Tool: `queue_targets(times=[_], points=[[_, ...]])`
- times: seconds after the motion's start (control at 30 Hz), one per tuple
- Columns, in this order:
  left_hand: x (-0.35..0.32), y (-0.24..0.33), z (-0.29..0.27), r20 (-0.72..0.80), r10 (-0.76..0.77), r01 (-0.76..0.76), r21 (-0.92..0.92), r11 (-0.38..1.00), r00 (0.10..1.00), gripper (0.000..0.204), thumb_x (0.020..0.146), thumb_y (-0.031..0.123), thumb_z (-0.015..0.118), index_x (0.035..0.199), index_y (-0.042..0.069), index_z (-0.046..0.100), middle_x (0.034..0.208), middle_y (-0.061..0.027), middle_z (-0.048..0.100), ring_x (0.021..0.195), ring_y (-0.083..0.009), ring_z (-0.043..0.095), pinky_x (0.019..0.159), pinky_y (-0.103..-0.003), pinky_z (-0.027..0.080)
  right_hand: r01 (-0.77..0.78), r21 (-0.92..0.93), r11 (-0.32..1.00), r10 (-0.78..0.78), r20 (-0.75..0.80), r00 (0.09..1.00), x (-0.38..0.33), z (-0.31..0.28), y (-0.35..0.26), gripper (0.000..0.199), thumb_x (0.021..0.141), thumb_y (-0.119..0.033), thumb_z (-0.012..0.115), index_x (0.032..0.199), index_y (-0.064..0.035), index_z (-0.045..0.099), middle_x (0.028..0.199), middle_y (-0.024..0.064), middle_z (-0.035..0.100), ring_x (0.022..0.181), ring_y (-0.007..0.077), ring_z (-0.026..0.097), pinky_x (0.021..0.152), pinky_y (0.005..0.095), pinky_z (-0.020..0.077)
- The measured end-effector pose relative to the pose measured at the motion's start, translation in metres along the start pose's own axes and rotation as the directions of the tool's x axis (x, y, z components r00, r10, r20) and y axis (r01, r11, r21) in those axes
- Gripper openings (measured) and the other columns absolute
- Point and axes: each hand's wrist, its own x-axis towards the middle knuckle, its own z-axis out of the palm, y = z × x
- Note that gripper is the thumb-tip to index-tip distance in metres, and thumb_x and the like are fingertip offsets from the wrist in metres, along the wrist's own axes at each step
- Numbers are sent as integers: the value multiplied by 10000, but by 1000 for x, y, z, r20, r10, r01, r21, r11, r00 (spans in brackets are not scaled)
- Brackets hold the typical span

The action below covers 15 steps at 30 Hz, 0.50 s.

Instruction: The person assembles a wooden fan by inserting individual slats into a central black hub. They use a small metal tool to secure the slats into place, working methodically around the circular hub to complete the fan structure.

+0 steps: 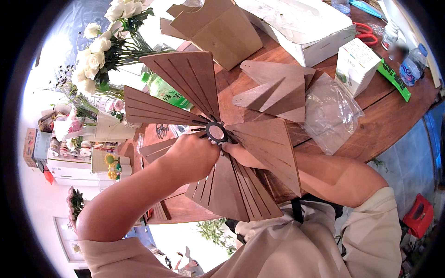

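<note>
Over the table's near side is a wheel of brown wood-look blades [266,143], wide and fan-shaped, several with dark slots. They spread from a small round black hub [216,133] with a brownish centre. My left hand [192,155] is closed at the hub's lower left, its fingertips mostly hidden. From the right, my right hand [241,155] grips just below the hub, partly covered by a blade. What exactly each finger touches underneath cannot be seen. Beyond the wheel, loose blades [278,92] of the same finish lie overlapping on the table.
A clear plastic bag [331,116] lies right of the loose blades. Cardboard box [222,34], white carton [301,32] and small white box [357,65] stand farther back. White roses [95,60] and a green-labelled bottle [169,92] are at left; red scissors [366,34] at far right.
</note>
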Motion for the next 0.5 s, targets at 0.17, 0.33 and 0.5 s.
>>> queue_targets(times=[0.17,0.33,0.5], points=[[22,-10,18,49,-221,213,-529,822,974,153,875,62,588,943,-24,695,941,-254,705,859,-439,705,783,-506,577,-46,98,994,43,37,998,3,6,22,159,802,-86,705,923,16,692,810,223,709,810,262,725,703,433,539],[12,9,-1,92,-88,100,-134,986,992,133,832,91,641,877,16,740,876,-179,739,825,-359,746,706,-456,611,-49,84,995,48,8,999,-3,1,14,129,814,-73,689,903,20,690,805,220,705,836,143,685,698,420,530],[4,13,0,27,50,-53,135,989,998,125,841,128,637,848,55,738,850,-124,742,790,-312,755,673,-426,609,44,76,996,-43,-21,999,-2,-4,4,139,844,-100,682,914,20,684,795,219,694,814,225,713,708,437,525]])
